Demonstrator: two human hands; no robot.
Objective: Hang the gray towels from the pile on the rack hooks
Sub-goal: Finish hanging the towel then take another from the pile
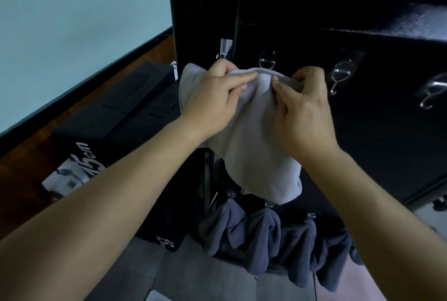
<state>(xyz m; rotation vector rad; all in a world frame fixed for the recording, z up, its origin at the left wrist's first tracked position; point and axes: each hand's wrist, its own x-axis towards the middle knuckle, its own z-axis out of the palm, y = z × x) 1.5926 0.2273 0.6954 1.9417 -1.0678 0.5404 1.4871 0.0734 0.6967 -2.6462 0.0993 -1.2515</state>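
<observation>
In front of the black rack (387,136), a person holds a light gray towel (256,155) up with both hands, its top edge level with the upper row of clear hooks. The left hand (212,97) has its grip pinching the top hem between thumb and fingers. The right hand (304,109) has its grip pinching a small fold of the same hem, just beside the left. The rest of the cloth hangs loose below the wrists.

Behind the towel's top edge sits one hook (267,60), and I cannot tell whether the cloth touches it. Two more bare hooks (341,74) (433,92) follow to the right.

On the lower row, dark gray towels (261,235) hang bunched side by side from small clips, filling that row from left to right.

Up at the right, the rack's open shelf holds the pile of gray towels (420,20), blurred and half in shadow.

Off to the left, a long black box (116,112) lies shut on the wooden floor (31,160) against the pale wall (72,22); its contents do not show.
</observation>
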